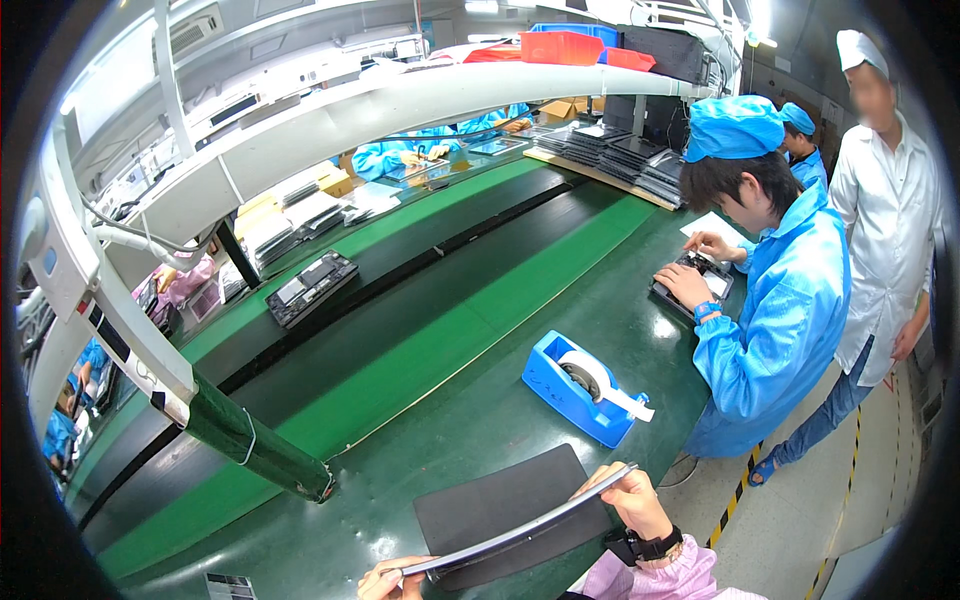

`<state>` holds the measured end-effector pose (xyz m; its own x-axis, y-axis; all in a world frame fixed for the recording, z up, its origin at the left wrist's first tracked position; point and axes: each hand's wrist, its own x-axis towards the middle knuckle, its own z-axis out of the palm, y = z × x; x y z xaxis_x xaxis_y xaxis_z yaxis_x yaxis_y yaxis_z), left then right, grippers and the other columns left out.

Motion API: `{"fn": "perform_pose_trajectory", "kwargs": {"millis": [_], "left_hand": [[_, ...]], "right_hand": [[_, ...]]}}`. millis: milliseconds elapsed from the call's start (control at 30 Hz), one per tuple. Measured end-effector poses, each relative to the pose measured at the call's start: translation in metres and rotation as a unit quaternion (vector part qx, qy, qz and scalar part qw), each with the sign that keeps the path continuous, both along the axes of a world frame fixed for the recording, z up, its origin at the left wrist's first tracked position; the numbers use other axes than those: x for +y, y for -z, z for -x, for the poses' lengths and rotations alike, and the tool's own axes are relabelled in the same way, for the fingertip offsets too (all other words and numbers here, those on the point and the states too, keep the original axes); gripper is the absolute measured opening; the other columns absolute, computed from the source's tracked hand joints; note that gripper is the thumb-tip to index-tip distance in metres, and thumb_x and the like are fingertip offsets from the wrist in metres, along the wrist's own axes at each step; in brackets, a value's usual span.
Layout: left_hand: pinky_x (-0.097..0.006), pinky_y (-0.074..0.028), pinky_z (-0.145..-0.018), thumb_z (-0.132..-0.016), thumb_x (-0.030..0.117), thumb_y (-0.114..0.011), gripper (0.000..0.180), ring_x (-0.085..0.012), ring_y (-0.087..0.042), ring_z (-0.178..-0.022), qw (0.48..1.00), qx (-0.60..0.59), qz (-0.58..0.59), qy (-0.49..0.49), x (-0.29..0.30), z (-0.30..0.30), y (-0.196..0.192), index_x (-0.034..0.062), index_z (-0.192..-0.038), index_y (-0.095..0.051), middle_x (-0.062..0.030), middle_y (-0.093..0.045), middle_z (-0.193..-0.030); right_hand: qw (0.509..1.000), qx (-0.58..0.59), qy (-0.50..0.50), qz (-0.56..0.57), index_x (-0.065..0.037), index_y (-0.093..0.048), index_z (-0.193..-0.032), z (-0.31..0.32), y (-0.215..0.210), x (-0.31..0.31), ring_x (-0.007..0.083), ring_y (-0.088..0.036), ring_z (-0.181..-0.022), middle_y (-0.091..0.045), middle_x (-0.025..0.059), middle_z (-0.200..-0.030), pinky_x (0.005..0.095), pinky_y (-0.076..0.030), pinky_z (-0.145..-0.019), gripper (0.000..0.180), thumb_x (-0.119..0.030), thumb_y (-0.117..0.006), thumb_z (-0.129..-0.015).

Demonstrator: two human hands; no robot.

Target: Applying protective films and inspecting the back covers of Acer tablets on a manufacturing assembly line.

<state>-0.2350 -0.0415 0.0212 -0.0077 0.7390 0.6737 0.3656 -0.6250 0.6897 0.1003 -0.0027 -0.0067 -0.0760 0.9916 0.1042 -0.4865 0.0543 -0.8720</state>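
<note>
I held the thin grey panel [520,533] edge-on just above the black mat [500,500], my left hand [385,580] pinching its near end and my right hand [632,503] fingers curled around its far end.

Thin grey panel [520,532], edge-on, above black mat

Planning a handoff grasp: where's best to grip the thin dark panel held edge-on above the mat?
Probably the two short ends, from either side, as now: the left hand pinches the near end, the right hand the far end of the thin dark flat panel. Tilted edge-on over the black rectangular mat, its long edges stay free.
</note>
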Motion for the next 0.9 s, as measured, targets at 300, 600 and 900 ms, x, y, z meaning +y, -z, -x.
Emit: {"fn": "perform_pose_trajectory", "kwargs": {"millis": [300,600,900], "left_hand": [[-0.036,-0.049,-0.081,-0.079,0.007,-0.067,0.084,-0.0276,-0.062,-0.085,0.979,-0.155,0.058,0.122,0.000,-0.006,-0.005,0.0173,-0.140,-0.010,-0.0231,-0.061,-0.100],[-0.031,-0.048,-0.077,-0.066,0.000,-0.072,0.042,-0.0183,-0.059,-0.082,0.943,-0.075,0.316,0.078,-0.001,0.000,0.001,-0.0022,-0.105,-0.058,-0.0117,-0.063,-0.091],[-0.029,-0.047,-0.073,-0.068,-0.002,-0.069,0.025,-0.0153,-0.057,-0.078,0.942,-0.128,0.311,0.007,-0.003,-0.015,-0.011,-0.0025,-0.091,-0.062,-0.0088,-0.063,-0.086]], "right_hand": [[1.000,0.001,-0.003,-0.015,0.002,-0.060,-0.094,0.002,0.000,-0.002,0.0155,-0.055,-0.091,-0.060,0.0073,-0.096,0.0274,-0.042,-0.084,0.015,-0.001,-0.063,-0.080],[0.988,-0.136,-0.042,-0.053,0.001,-0.059,-0.105,-0.008,-0.031,-0.004,0.0116,-0.054,-0.093,-0.060,0.0059,-0.103,0.0253,-0.043,-0.085,0.020,-0.004,-0.058,-0.086],[0.877,-0.387,0.262,0.114,-0.001,-0.058,-0.081,-0.075,-0.055,0.038,0.0078,-0.055,-0.049,-0.060,0.0021,-0.060,0.0207,-0.041,-0.044,0.031,-0.030,-0.056,-0.089]]}}
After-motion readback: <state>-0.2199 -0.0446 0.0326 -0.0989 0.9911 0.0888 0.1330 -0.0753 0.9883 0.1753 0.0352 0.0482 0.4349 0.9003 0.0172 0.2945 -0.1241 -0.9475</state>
